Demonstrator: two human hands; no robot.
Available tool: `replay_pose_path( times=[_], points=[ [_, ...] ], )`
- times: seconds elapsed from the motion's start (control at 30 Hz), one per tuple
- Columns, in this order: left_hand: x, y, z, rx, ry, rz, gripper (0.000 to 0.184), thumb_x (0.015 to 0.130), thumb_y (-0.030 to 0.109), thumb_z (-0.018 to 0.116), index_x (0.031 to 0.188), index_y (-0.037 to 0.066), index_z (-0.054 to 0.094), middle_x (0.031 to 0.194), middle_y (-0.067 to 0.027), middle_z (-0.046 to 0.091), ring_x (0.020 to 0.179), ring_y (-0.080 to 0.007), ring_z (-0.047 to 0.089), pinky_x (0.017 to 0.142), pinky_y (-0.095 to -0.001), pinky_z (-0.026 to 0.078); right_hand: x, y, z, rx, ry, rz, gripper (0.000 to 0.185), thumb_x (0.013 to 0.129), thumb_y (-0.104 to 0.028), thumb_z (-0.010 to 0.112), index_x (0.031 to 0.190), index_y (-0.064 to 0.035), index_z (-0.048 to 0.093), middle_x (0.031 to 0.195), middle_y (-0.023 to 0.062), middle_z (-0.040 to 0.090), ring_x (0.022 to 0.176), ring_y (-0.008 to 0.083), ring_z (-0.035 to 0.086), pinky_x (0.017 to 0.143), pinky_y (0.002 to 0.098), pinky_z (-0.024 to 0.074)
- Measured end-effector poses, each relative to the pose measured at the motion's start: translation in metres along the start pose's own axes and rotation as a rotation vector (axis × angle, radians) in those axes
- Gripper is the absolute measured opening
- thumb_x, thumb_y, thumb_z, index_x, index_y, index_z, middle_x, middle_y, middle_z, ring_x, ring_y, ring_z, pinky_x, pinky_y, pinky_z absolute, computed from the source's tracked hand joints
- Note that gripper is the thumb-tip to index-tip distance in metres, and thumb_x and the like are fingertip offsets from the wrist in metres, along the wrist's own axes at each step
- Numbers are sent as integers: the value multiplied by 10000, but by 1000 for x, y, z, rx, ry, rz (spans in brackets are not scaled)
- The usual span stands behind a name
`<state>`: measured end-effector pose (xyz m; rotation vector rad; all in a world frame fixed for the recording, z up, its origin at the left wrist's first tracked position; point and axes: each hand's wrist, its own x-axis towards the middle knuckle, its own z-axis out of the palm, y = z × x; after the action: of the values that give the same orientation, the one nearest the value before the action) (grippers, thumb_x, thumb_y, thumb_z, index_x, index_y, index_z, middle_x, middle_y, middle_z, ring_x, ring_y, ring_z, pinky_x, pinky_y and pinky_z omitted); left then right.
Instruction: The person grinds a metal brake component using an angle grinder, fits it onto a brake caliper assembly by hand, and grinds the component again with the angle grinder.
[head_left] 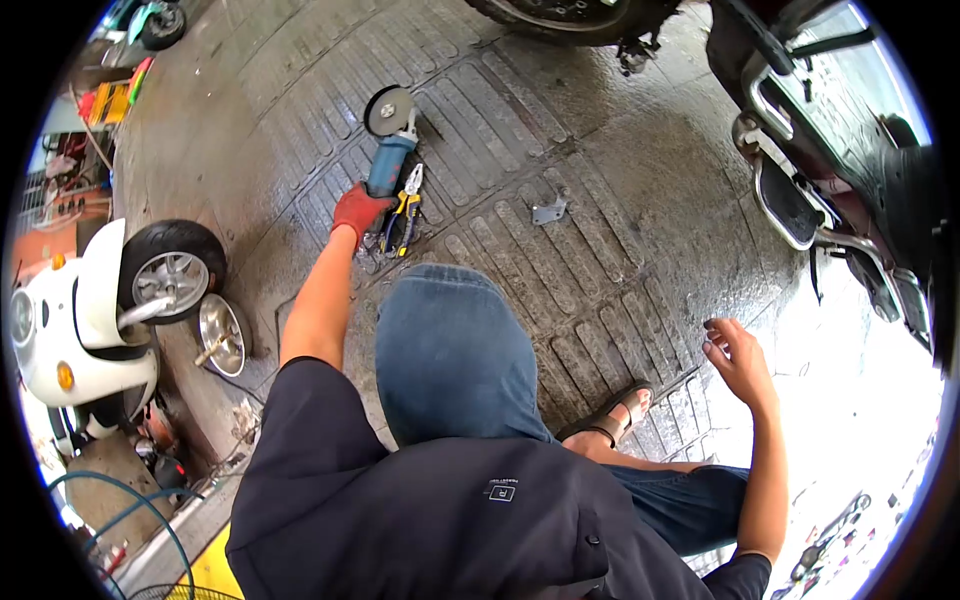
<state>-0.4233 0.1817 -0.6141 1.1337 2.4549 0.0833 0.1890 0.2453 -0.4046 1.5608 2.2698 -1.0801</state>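
Observation:
My left hand [360,208], in a red glove, grips the rear of a blue angle grinder [388,165] that rests on the paved ground, its grey disc [392,110] pointing away from me. Right beside the grinder lie pliers [408,212] with yellow and dark handles, jaws pointing away. A small grey metal bracket [550,210] is on the paving to the right. My right hand [740,362] is bare and hangs in the air above my sandalled foot. Its fingers are loosely bent and apart, with dark fingertips, and I see nothing held in them.
On the left stand a white scooter [95,320] and a round metal bowl [222,335] near its front wheel. A dark motorbike [800,170] with a footrest is at the right, and a tyre [560,30] shows at the top. My bent knee [450,340] is in front of me.

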Motion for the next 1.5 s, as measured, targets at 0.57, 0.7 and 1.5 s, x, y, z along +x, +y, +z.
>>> replay_pose_path(
  times=[0.57, 0.7, 1.5],
  points=[
    [-163, 186, 14, -1229, -1230, 134, 455, 852, 288, 652, 1200, 20, 535, 1030, -65, 624, 892, -123, 618, 738, -272, 508, 148, -89, 140, 1585, -73, -44, 569, 883, -450, 582, 1212, 1, 475, 1162, 135, 583, 1035, 236, 580, 941, 375, 442],
    [-170, 213, 39, -1074, -1458, 427, 466, 840, 346, 663, 1168, 31, 563, 1025, -57, 635, 861, -123, 602, 755, -259, 475, 117, -92, 151, 2037, 214, 19, 522, 840, -376, 650, 1154, 6, 485, 1065, 146, 613, 937, 249, 622, 869, 399, 510],
    [-199, 182, 73, -353, -800, 843, 556, 712, 354, 743, 1140, 31, 598, 1038, -167, 655, 986, -299, 614, 851, -364, 468, 117, -33, 167, 1944, 624, 467, 352, 781, -212, 694, 1015, -19, 515, 810, 109, 613, 698, 223, 628, 599, 350, 519]
  ],
)
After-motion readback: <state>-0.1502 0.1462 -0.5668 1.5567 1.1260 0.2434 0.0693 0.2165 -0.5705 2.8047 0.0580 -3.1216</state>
